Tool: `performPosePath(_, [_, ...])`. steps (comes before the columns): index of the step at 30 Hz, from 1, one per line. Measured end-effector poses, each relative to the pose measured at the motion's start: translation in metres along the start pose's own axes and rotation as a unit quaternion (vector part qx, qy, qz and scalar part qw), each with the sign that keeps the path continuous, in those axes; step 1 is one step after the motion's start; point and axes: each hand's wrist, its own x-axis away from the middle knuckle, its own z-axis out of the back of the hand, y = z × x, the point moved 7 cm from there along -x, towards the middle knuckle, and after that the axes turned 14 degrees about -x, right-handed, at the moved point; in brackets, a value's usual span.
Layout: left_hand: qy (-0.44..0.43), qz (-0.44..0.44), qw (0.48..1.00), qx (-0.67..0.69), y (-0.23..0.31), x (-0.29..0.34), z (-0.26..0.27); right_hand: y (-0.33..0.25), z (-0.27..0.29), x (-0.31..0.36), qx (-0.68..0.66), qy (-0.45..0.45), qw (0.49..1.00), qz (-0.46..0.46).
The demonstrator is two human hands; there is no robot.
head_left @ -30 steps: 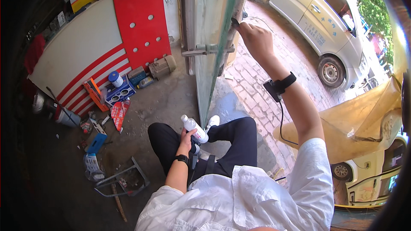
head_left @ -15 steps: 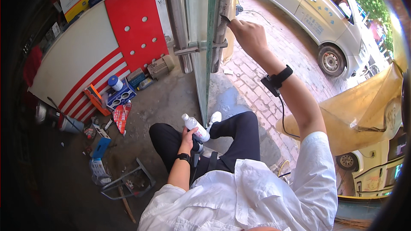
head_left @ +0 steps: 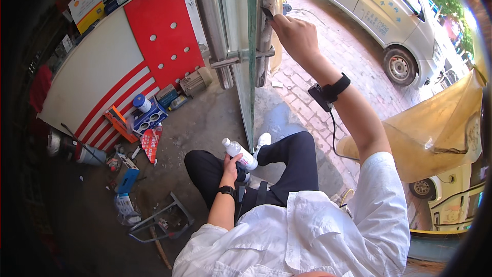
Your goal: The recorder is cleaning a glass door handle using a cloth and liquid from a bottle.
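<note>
My right hand (head_left: 298, 35) is raised, its fingers closed around a small dark, thin blade-like piece (head_left: 267, 14). The tip of that piece rests against the upright metal door handle (head_left: 264, 33), which looks stained. This handle stands on the right side of a glass door (head_left: 247, 87), and a matching metal handle (head_left: 211, 18) is on the left side. Down by my lap, my left hand (head_left: 230, 167) grips a white capped plastic bottle (head_left: 245, 157), tilted near the door's lower edge.
A red and white panel (head_left: 166, 31) leans at left, with an electric motor (head_left: 196, 82), boxes and a blue-lidded can (head_left: 141, 102) before it. A grey metal frame (head_left: 169, 220) lies on the floor. Outside are brick paving, a parked van (head_left: 379, 15) and a yellowish sheet (head_left: 430, 128).
My right hand with the blade-like piece has moved slightly up along the handle. The left hand still holds the bottle. The whole view has shifted a little.
</note>
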Motion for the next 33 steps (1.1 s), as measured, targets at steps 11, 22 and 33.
performPosePath(11, [0.002, 0.002, 1.000, -0.006, -0.004, -0.004, 0.002, 0.002, 0.002, -0.002, 0.029, 0.000, 1.000, 0.003])
performPosePath(22, [-0.004, -0.001, 1.000, 0.005, 0.000, -0.002, 0.000, 0.000, 0.005, -0.005, 0.044, -0.019, 0.999, 0.007])
performPosePath(33, [-0.008, -0.012, 1.000, -0.010, 0.000, -0.003, -0.003, 0.000, 0.005, -0.001, -0.004, -0.001, 1.000, 0.006])
